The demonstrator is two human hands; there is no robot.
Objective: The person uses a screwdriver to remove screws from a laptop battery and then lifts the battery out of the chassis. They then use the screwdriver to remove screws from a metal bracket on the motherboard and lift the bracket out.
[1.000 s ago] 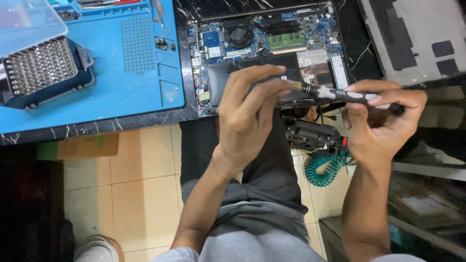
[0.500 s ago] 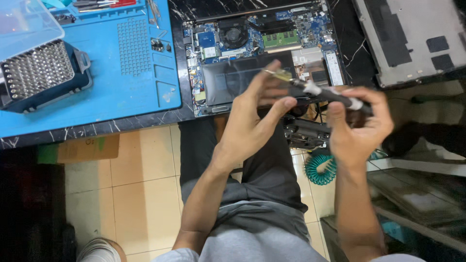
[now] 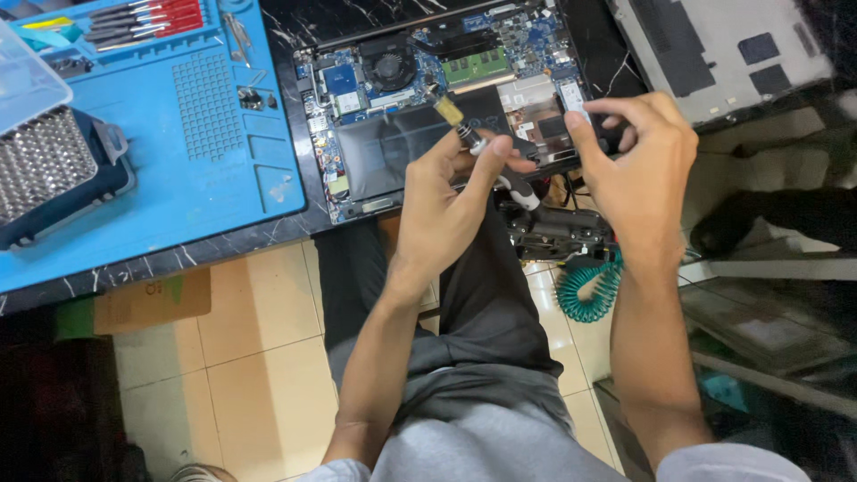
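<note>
My left hand (image 3: 442,201) holds a slim tool (image 3: 500,170) with a black handle, a silver collar and a yellowish tip. The tip points up-left over the dark battery of an opened laptop (image 3: 384,147). The laptop lies on the table edge with its blue board, fan and memory stick exposed. My right hand (image 3: 638,170) is off the tool. Its thumb and fingers curl at the laptop's near right corner, and whether they pinch anything is hidden.
A blue work mat (image 3: 205,152) lies left of the laptop, with a case of screwdriver bits (image 3: 45,170) and red-handled drivers (image 3: 152,16). The grey bottom cover (image 3: 714,54) rests at the upper right. A teal coiled cable (image 3: 585,286) and a black device (image 3: 553,234) hang below the table edge.
My right hand has let go of the tool's handle and moved up to the laptop's right corner. My left hand keeps the tool, now tilted with its tip over the battery.
</note>
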